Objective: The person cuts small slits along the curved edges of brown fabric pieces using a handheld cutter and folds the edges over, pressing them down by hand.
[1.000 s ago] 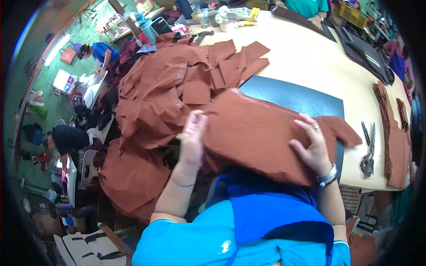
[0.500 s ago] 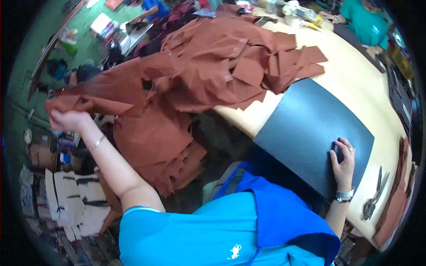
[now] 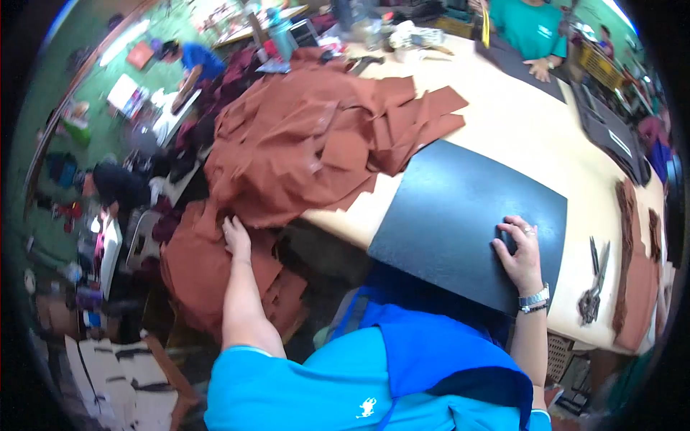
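My left hand (image 3: 236, 237) is at the lower edge of a large heap of reddish-brown leather pieces (image 3: 287, 136), touching a piece that hangs off the table's side; its fingers look spread, with their tips against the leather. On the black board (image 3: 467, 215) rests my right hand (image 3: 519, 248), fingers apart and slightly curled, holding nothing. A ring and a watch show on that arm. To the right of the board lie dark metal scissors (image 3: 595, 287), blades pointing away from me.
Folded brown strips (image 3: 636, 266) lie at the table's right edge. Cups and tools (image 3: 417, 43) stand at the back. Across the table a person (image 3: 528, 32) has a hand on dark material. Other people sit at the left, beyond the heap.
The brown stack held between both hands is gone from over the board. My left hand went far left with a brown piece, then came back to the heap's edge; my right hand lowered onto the board.
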Demonstrator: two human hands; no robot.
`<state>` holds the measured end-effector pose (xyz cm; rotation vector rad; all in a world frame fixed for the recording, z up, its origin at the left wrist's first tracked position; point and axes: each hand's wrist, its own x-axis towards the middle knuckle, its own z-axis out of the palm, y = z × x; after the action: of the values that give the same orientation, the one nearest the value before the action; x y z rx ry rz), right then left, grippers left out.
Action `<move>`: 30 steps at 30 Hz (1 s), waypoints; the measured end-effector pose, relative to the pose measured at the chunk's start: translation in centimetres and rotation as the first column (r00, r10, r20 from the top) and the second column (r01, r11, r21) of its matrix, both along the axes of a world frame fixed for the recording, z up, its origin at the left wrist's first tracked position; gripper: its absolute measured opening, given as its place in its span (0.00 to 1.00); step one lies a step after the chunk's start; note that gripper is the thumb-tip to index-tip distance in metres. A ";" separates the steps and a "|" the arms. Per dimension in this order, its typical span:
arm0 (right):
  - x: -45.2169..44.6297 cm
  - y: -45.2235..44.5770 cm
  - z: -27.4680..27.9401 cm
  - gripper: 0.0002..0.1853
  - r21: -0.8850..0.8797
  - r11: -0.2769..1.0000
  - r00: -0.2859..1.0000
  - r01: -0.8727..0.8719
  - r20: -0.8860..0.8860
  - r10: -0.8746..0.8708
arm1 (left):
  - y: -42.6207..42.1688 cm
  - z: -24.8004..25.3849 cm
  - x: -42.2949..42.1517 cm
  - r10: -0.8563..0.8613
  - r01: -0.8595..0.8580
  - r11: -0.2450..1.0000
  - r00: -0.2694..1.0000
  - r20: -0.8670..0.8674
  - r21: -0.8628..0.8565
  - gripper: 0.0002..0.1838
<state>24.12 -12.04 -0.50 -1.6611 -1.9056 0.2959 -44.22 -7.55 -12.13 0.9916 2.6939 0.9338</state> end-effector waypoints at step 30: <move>2.5 0.9 -1.7 0.27 0.084 0.995 0.592 -0.044 -0.800 0.094 | 3.7 13.3 52.1 -0.632 0.653 0.245 -0.453 0.629 0.717 0.19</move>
<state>26.62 -11.14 -2.24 -1.0923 -1.2381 0.8616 7.85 -3.83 1.12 1.1700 0.5037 0.6757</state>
